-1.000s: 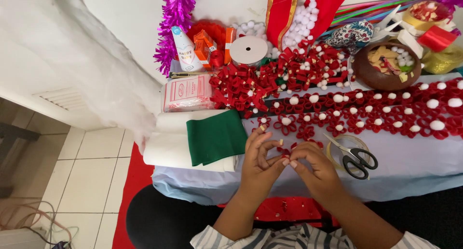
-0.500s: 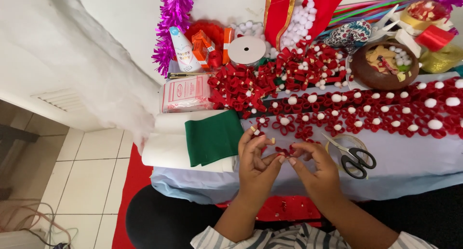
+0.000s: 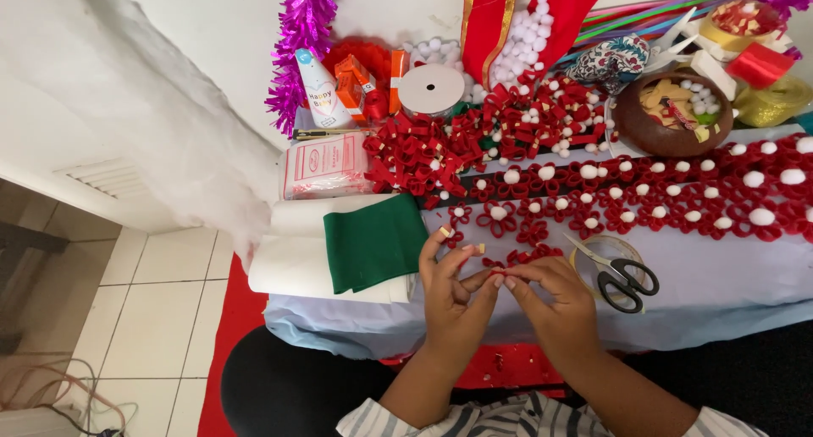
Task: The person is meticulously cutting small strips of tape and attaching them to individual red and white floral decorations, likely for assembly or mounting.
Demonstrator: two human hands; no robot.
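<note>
Left hand: the left hand is raised just above the near edge of the table, thumb and forefinger closed toward the other hand; small pale bits of tape sit on the tips of its spread fingers.
Right hand: the right hand meets it fingertip to fingertip, pinched shut on a small red felt piece.
Felt piece: it sits right at the point where both hands' fingertips touch, mostly hidden by them; whether the left hand truly grips it or only touches it, I cannot tell.
Nearest flowers: a small cluster of red felt flowers lies on the table just beyond the fingertips, toward the far edge.
Flower rows: longer rows of red flowers with white pompom centres run across to the right edge.
Scissors: black-handled scissors lie on a roll of clear tape, just beside the right hand, near the front edge.
Green felt: a folded green felt sheet rests on a white roll at the left edge, near the left hand.
Far side: a brown bowl of scraps, a white ribbon spool and purple tinsel sit well apart from the hands, along the far edge.
</note>
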